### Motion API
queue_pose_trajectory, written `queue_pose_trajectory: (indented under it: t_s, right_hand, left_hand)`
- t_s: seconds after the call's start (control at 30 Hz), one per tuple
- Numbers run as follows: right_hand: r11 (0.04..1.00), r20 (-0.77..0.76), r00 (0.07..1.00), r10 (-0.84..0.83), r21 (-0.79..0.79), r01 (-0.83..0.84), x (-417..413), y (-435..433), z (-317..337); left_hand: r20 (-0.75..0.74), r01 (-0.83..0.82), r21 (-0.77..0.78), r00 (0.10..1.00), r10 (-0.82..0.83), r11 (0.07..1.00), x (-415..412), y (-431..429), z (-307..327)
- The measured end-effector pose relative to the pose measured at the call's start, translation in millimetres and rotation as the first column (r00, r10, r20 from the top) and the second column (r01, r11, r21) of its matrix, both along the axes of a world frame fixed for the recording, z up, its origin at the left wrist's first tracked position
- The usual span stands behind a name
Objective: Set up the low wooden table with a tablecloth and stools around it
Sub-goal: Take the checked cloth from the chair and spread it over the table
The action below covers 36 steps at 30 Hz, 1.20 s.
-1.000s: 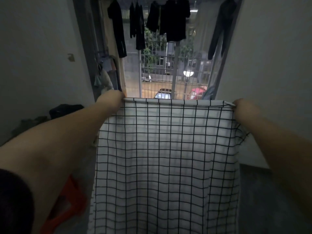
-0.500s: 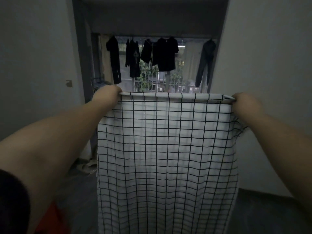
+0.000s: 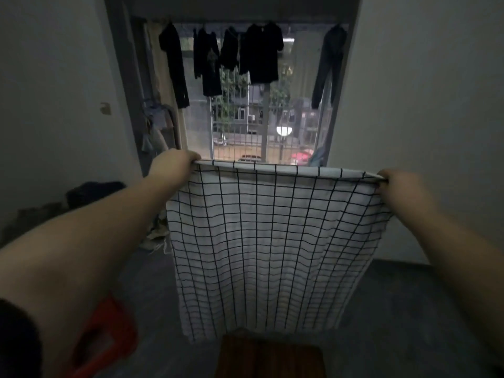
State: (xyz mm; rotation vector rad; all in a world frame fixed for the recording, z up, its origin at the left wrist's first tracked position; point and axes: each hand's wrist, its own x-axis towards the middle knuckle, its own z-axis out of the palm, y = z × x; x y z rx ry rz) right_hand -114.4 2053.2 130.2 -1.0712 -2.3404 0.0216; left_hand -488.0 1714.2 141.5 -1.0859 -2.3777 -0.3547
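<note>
A dark wooden bench (image 3: 268, 358) sits nearest, a red stool (image 3: 109, 339) to its left. Above them the checked tablecloth (image 3: 267, 249) hangs, its top corners pinched by the left hand (image 3: 174, 166) and right hand (image 3: 401, 186). Dark clothes (image 3: 261, 53) hang beyond.

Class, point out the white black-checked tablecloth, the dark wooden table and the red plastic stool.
white black-checked tablecloth (image 3: 272, 241): head view, middle of the hanging cloth.
dark wooden table (image 3: 270, 358): head view, its top.
red plastic stool (image 3: 114, 331): head view, seat edge.
</note>
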Motion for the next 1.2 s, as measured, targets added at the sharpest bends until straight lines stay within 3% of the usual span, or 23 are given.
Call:
queue_pose_trajectory:
  t_s: [0.27, 0.43, 0.63, 0.93, 1.2]
  right_hand:
    - [0.994, 0.166, 0.985, -0.037, -0.095, 0.053, 43, -68, -120]
    - [0.986, 0.260, 0.964, -0.060, -0.138, 0.098, 68, -105, -166]
    - [0.959, 0.316, 0.942, -0.109, -0.217, 0.184, 81, -119, -204]
    - [0.944, 0.356, 0.933, -0.060, -0.283, 0.168, 16, -43, -237]
    - [0.949, 0.308, 0.951, -0.020, -0.295, 0.116, -72, 53, -193]
  left_hand:
    - [0.149, 0.072, -0.148, 0.988, -0.050, 0.986, 42, -65, -119]
    - [0.317, 0.105, -0.247, 0.948, -0.022, 0.963, 55, -84, -161]
    - [0.343, 0.114, -0.327, 0.939, 0.005, 0.938, 54, -72, -190]
    - [0.315, 0.032, -0.388, 0.944, 0.099, 0.921, 3, 6, -216]
    - [0.275, -0.082, -0.346, 0.944, 0.184, 0.935, -56, 90, -174]
